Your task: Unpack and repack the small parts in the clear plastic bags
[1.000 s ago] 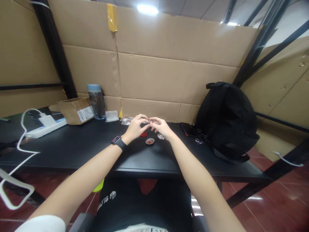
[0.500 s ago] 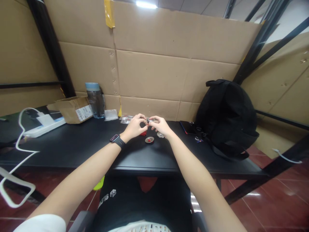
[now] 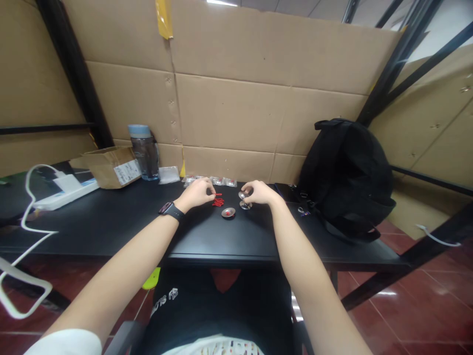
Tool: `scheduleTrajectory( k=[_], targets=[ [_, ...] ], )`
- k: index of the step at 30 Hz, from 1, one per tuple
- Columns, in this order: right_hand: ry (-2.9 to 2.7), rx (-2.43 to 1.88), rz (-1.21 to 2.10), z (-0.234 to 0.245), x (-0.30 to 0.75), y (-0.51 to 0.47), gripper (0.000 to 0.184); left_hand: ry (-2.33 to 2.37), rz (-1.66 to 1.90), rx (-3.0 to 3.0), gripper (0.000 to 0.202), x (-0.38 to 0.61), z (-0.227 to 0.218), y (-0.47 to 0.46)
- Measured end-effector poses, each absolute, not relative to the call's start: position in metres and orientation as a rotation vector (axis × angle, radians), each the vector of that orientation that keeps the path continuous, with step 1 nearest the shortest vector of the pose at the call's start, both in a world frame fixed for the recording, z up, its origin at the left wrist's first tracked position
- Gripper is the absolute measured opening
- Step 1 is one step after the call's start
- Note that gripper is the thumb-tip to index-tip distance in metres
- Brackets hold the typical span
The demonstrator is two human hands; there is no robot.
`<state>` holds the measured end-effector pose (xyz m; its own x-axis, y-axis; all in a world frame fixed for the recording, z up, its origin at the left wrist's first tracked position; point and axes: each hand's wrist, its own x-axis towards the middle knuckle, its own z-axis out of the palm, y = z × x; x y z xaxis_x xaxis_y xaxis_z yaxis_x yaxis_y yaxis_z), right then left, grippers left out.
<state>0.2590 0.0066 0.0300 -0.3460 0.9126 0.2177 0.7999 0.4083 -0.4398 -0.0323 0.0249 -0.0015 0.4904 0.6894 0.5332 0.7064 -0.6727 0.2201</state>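
My left hand (image 3: 197, 193) is closed in a pinch on the end of a red cord (image 3: 218, 194). Just below it on the black table lies a small heap of red cord (image 3: 218, 202). With bent fingers, my right hand (image 3: 259, 192) grips a small shiny metal disc (image 3: 243, 195) by its edge. Right under that disc is a second metal disc (image 3: 245, 205); whether the two touch I cannot tell. Between my hands and nearer to me rests a third disc, dish-shaped (image 3: 228, 213), with a bit of red at its middle.
Small clear packets (image 3: 221, 182) line the back of the table (image 3: 121, 224). To the left stand a water bottle (image 3: 145, 155), a cardboard box (image 3: 111, 166) and a white power strip (image 3: 66, 195). A black backpack (image 3: 347, 177) fills the right end, with keys (image 3: 303, 212) beside it.
My hands have moved apart from close together above the discs. The left has gone left with red cord; the right has lowered to the right with a disc, over another disc.
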Motion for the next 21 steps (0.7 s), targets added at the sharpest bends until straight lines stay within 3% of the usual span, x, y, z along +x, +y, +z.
scheduleTrajectory(
  k=[15, 21],
  targets=[
    [-2.375, -1.635, 0.517, 0.022, 0.268, 0.016, 0.052, -1.304, -0.803, -2.742, 0.016, -0.037, -0.007, 0.033],
    [-2.411, -1.634, 0.517, 0.021, 0.270, 0.018, 0.027, -1.301, -0.760, -2.779, 0.017, -0.039, -0.008, 0.036]
  ],
)
